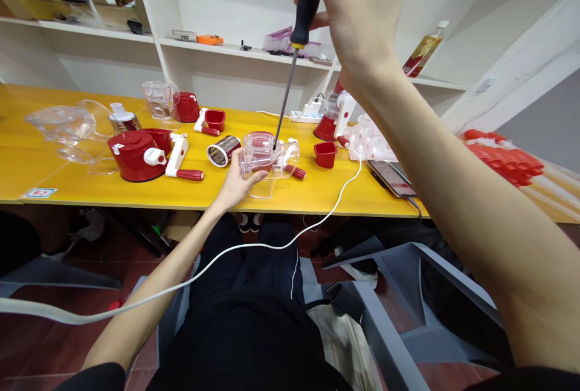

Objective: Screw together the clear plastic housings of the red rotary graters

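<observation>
My left hand grips the near left side of a clear plastic grater housing on the yellow table. High above it, my right hand is closed around the black handle of a screwdriver. The long shaft slants down, its tip at the top of the housing; whether it sits in a screw is too small to tell. A metal grater drum lies just left of my left hand. Behind the housing shows a white crank with a red handle, partly hidden.
Left on the table stand a red grater base, a white crank and clear housings. To the right are a red cup, an assembled grater and a phone. A white cable crosses in front.
</observation>
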{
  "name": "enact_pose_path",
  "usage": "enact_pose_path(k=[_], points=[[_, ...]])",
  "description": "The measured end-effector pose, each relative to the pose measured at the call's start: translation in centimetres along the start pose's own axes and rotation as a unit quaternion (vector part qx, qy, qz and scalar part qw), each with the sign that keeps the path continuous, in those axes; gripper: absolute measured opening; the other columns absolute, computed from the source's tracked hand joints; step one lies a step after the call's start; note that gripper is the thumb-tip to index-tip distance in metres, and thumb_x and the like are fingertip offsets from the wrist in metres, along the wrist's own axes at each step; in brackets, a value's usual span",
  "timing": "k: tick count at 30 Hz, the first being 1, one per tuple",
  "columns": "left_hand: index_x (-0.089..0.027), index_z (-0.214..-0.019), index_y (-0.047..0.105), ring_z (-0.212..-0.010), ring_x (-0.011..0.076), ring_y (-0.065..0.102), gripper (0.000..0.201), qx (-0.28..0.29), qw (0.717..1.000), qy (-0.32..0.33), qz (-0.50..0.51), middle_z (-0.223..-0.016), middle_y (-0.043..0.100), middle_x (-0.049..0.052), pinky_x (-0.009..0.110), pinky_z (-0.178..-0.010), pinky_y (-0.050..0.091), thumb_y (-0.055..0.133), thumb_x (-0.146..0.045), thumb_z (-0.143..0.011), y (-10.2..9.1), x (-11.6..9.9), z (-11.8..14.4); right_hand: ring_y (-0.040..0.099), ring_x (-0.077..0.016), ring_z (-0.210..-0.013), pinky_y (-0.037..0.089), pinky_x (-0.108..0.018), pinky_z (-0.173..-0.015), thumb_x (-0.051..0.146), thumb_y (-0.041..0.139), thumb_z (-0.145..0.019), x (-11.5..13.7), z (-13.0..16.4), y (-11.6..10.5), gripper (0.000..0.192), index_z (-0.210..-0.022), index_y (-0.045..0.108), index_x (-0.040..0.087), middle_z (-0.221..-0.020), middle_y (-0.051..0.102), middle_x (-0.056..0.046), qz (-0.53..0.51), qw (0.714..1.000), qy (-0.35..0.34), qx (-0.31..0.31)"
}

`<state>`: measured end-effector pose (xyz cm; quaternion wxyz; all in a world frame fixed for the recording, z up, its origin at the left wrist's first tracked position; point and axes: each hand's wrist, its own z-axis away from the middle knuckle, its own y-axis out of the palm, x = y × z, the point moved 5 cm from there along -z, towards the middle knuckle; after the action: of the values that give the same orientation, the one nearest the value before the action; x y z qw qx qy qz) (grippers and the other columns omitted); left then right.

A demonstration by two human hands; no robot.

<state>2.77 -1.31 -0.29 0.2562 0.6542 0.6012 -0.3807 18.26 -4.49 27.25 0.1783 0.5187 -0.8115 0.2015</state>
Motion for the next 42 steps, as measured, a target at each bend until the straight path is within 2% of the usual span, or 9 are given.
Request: enact_pose_path(k=[5,9,15,24,32,35,38,40,42], points=[[-0.022,-0.126,0.04,-0.127,0.0329,0.061,0.081,0.001,1.0,0.005,-0.006,-0.132,0.06,0.015,0.05,-0.11,0.049,0.077,-0.07,-0.073,0.1,0.1,-0.1,0.055,0.0108,-0.082,0.053,-0.006,-0.057,0.024,0.056,-0.078,0.7,0.4,0.3,0.039,-0.105,0.031,0.011,-0.116,0.052,0.003,-0.035,0.998,0.053,-0.028],[-0.022,-0.126,0.04,-0.128,0.0328,0.061,0.081,-0.002,1.0,0.011,-0.017,-0.133,0.059,0.015,0.051,-0.11,0.049,0.077,-0.071,-0.073,0.0,0.3,-0.1,0.054,0.0118,-0.078,0.056,-0.008,-0.06,0.023,0.056,-0.078,1.2,0.7,0.2,0.039,-0.105,0.031,0.01,-0.114,0.052,0.004,-0.037,0.997,0.067,-0.028],[-0.022,-0.126,0.039,-0.128,0.0321,0.062,0.08,0.002,1.0,0.0,-0.005,-0.133,0.059,0.015,0.051,-0.111,0.048,0.078,-0.069,-0.073,0.0,0.3,-0.1,0.053,0.0131,-0.076,0.059,-0.009,-0.064,0.021,0.055,-0.078,1.4,0.6,-0.1,0.039,-0.107,0.031,0.01,-0.124,0.05,0.003,-0.035,0.996,0.073,-0.031],[-0.022,-0.123,0.039,-0.126,0.0331,0.062,0.08,0.005,1.0,-0.006,0.004,-0.131,0.06,0.015,0.052,-0.111,0.048,0.078,-0.07,-0.073,0.1,0.0,0.0,0.057,0.008,-0.076,0.065,-0.024,-0.074,0.027,0.055,-0.076,2.1,1.0,-0.5,0.038,-0.101,0.03,0.012,-0.1,0.051,0.007,-0.017,0.997,0.074,-0.029],[-0.021,-0.125,0.04,-0.131,0.0344,0.058,0.082,-0.002,1.0,-0.003,0.008,-0.134,0.058,0.016,0.053,-0.115,0.043,0.079,-0.068,-0.072,0.2,-0.2,0.1,0.058,0.005,-0.085,0.061,-0.017,-0.066,0.029,0.053,-0.075,1.4,0.4,-1.0,0.039,-0.104,0.034,0.012,-0.108,0.05,0.002,-0.001,0.999,0.044,-0.026],[-0.019,-0.129,0.038,-0.131,0.0343,0.058,0.084,-0.005,1.0,-0.012,-0.017,-0.137,0.056,0.018,0.052,-0.116,0.043,0.077,-0.069,-0.074,-0.1,-0.1,0.2,0.054,0.0074,-0.089,0.055,-0.008,-0.067,0.03,0.053,-0.075,1.1,0.3,-1.4,0.047,-0.114,0.035,0.012,-0.109,0.05,0.002,0.0,0.999,0.023,-0.032],[-0.018,-0.132,0.038,-0.132,0.0354,0.057,0.084,-0.001,0.999,-0.008,-0.04,-0.139,0.056,0.018,0.053,-0.116,0.042,0.069,-0.073,-0.078,-0.8,0.0,0.3,0.051,0.0082,-0.086,0.051,-0.006,-0.065,0.032,0.053,-0.074,0.7,0.3,-1.7,0.058,-0.124,0.033,0.013,-0.11,0.053,0.004,0.005,1.0,0.015,-0.024],[-0.018,-0.13,0.044,-0.129,0.0345,0.06,0.08,-0.003,0.999,0.0,-0.049,-0.136,0.059,0.017,0.052,-0.114,0.044,0.067,-0.075,-0.078,-1.4,-0.1,0.2,0.049,0.0088,-0.084,0.046,-0.004,-0.062,0.031,0.052,-0.074,0.5,0.3,-1.9,0.072,-0.137,0.024,0.011,-0.103,0.054,0.005,0.007,0.999,0.007,-0.032],[-0.019,-0.124,0.05,-0.12,0.032,0.064,0.075,-0.009,0.997,0.003,-0.072,-0.129,0.064,0.014,0.05,-0.11,0.047,0.07,-0.074,-0.076,-1.9,-0.4,0.1,0.046,0.01,-0.08,0.039,-0.003,-0.059,0.029,0.051,-0.076,0.2,0.2,-2.1,0.088,-0.149,0.007,0.01,-0.098,0.053,0.007,0.005,0.999,-0.001,-0.045]])
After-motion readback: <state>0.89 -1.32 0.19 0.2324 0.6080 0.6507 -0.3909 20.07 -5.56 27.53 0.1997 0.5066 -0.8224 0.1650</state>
